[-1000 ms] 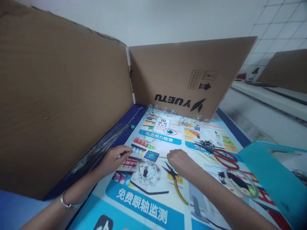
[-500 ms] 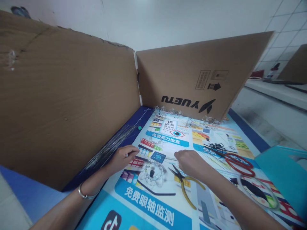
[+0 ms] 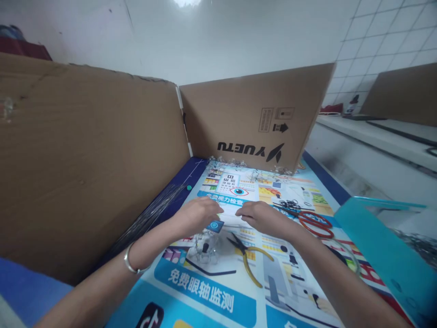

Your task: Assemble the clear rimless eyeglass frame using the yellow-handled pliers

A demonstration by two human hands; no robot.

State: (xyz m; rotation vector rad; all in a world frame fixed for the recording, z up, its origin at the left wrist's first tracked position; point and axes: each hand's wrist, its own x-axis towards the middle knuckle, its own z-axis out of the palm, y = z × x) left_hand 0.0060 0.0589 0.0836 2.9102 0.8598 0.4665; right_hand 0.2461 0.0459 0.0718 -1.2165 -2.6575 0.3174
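Observation:
My left hand (image 3: 198, 215), with a silver bangle at the wrist, is over the printed sheet (image 3: 205, 314), fingers bent and pinched. Facing it across a small gap, my right hand (image 3: 261, 217) is also closed in a pinch. Whatever the fingertips hold is too thin or hidden to make out. Just below the hands lie pliers (image 3: 246, 259) with yellow handles, jaws apart. A tangle of clear beads and wire (image 3: 206, 249) rests beneath my left hand. Beyond my right forearm are scissors (image 3: 316, 224) with red handles, beside a heap of small black loops (image 3: 289, 204).
Tall cardboard panels (image 3: 102, 150) stand at the left and back. Along the left panel lies a bundle of thin metal wires (image 3: 150, 212). More clear beaded pieces (image 3: 235, 163) line the back panel's foot. A teal container (image 3: 385, 255) stands at right.
My hands have come closer together and lie higher over the sheet; the left moved right. The camera view has turned somewhat right, showing more of the teal container. The pliers and scissors stay put.

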